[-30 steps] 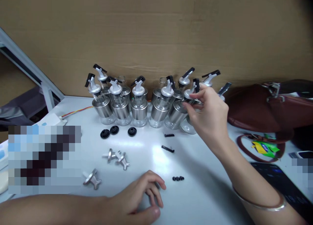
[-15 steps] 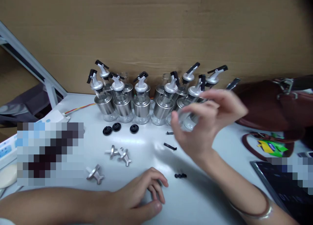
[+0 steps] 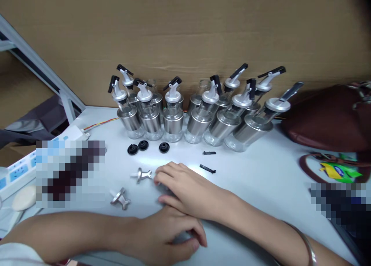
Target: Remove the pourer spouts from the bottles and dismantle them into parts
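Observation:
My right hand (image 3: 188, 190) reaches across to the left, its fingers and thumb closed round a silver pourer spout (image 3: 164, 187), mostly hidden under them. Just left of those fingertips lies a second silver spout (image 3: 142, 175) with a white tube. A third spout (image 3: 120, 198) rests nearer to me. My left hand (image 3: 176, 237) lies low on the table, partly below the right hand, with thumb and fingers loosely curved apart and nothing visible between them. Beyond the hands are black ribbed stoppers (image 3: 164, 147) and two thin black levers (image 3: 208, 168) (image 3: 209, 153).
Several glass bottles with steel sleeves (image 3: 173, 119) and lever-topped pourers stand along the cardboard wall (image 3: 185, 34). A power strip (image 3: 20, 171) lies at left beside a blurred patch. At right are a brown bag (image 3: 319, 119) and a green-yellow packet (image 3: 340, 172).
My right hand has come down from the air in front of the bottles to the left, onto one spout. My left hand stays low. The small black parts are now hidden by the right arm.

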A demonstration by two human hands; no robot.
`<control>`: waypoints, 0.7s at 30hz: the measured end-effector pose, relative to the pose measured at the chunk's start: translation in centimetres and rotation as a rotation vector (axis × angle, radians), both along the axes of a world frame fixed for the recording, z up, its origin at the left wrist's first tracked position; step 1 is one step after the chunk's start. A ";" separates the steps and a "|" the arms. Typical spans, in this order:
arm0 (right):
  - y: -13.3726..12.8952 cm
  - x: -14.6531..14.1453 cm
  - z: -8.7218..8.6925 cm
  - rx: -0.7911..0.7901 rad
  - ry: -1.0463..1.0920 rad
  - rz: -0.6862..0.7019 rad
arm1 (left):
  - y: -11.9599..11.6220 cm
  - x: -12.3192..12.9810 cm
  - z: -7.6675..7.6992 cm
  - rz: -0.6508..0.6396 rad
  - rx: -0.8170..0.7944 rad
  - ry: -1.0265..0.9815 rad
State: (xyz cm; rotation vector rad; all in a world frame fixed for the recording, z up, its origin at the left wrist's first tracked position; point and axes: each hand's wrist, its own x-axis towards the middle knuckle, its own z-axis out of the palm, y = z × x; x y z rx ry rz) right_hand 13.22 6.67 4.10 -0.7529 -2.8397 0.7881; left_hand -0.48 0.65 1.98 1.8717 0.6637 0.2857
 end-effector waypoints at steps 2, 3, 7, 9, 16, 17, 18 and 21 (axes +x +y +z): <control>0.1 0.1 -0.1 0.010 -0.019 0.008 | 0.0 0.1 0.0 0.038 -0.055 -0.037; 0.2 0.2 -0.2 0.020 -0.015 0.012 | 0.0 0.1 0.0 0.053 -0.083 -0.053; 0.3 0.6 -0.4 0.033 -0.021 -0.002 | 0.0 0.2 0.1 0.118 -0.192 -0.101; 0.4 0.9 -0.4 0.026 -0.029 -0.042 | 0.0 0.1 -0.1 0.159 -0.287 -0.148; 1.2 3.0 1.5 -0.102 0.149 -0.180 | 0.7 0.3 -2.6 0.347 -0.784 -0.568; 1.2 3.4 2.0 -0.131 0.143 -0.180 | 0.8 0.3 -2.8 0.352 -0.812 -0.623; 1.2 3.7 2.7 -0.156 0.126 -0.173 | 0.9 0.3 -3.0 0.352 -0.836 -0.665; 1.1 4.5 4.2 -0.220 0.063 -0.126 | 1.0 0.4 -3.3 0.338 -0.856 -0.710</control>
